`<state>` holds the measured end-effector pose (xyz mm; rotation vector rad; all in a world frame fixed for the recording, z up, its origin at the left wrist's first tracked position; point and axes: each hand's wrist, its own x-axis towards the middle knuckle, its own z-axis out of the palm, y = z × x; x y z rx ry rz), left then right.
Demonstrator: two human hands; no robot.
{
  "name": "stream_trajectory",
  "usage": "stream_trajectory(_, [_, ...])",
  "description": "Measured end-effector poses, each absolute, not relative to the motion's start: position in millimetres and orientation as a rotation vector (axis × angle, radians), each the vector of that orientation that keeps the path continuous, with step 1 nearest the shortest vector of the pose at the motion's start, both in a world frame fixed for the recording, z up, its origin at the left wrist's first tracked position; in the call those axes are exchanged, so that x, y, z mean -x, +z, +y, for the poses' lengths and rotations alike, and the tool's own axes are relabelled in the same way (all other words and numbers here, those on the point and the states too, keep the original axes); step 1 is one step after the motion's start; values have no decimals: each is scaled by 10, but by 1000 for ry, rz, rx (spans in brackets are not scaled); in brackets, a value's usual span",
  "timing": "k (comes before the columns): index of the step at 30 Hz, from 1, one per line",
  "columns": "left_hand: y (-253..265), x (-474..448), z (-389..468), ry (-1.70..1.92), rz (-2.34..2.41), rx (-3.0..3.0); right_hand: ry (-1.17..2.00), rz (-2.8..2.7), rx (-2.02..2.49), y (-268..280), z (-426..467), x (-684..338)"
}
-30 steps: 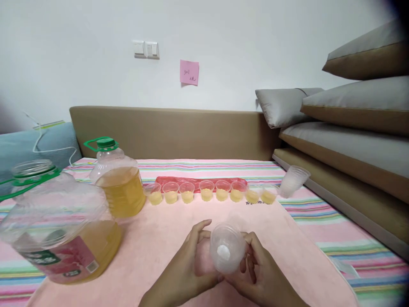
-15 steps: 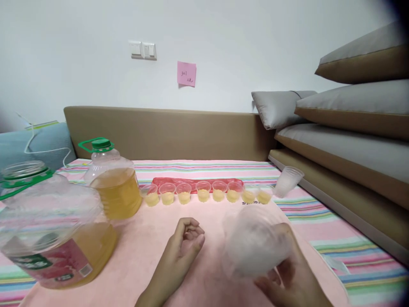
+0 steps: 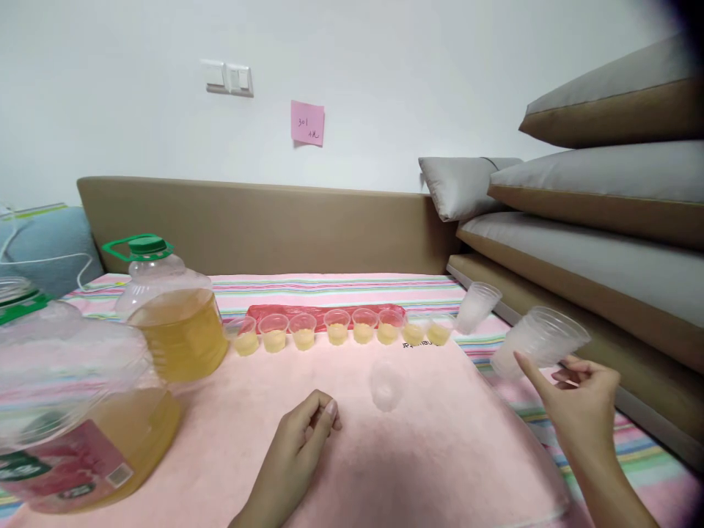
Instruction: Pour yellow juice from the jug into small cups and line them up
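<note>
My right hand (image 3: 577, 400) pinches a stack of clear plastic cups (image 3: 542, 341) between thumb and fingers, tilted at the right side. My left hand (image 3: 308, 433) hovers over the pink cloth (image 3: 236, 447) with its fingers curled in and the thumb against them; nothing shows in it. In front of it and to its right, a single clear plastic cup (image 3: 386, 387) is on the cloth. Farther back stands a row of several plastic cups (image 3: 336, 334) with pale yellow liquid in the bottom.
Two large plastic jugs of yellow liquid stand at the left, a near jug (image 3: 132, 447) and a far jug (image 3: 184, 330) with green cap. Another tilted cup stack (image 3: 476, 308) lies beyond my right hand. Red plastic (image 3: 324, 312) lies behind the row; grey cushions (image 3: 577, 242) pile up at the right.
My right hand has carried the cup stack to the right, away from the cloth's middle. A single cup now shows on the cloth. My left hand's fingers have closed further. The view has shifted right.
</note>
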<state>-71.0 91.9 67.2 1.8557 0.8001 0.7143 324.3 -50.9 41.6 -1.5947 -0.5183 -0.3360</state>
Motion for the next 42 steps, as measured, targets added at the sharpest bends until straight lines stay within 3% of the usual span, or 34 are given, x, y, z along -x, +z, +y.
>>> stream_trajectory(11, [642,704,927,678,825,-1904,-310,-370,1923,63,-498,-3455])
stream_trajectory(28, [637,702,917,655,855,-1920,-372,-514,1919,-61,-507,-3513])
stream_trajectory(33, [642,698,910,642,862,-1920,-363,-489,1886,15,-537,-3474])
stream_trajectory(39, [637,690,905,651,864,-1928,-658,-608,1526,417,-554,-3052])
stream_trajectory(42, [615,659,883,639,870,-1913,-446,-892,1360,509,-390,-2618])
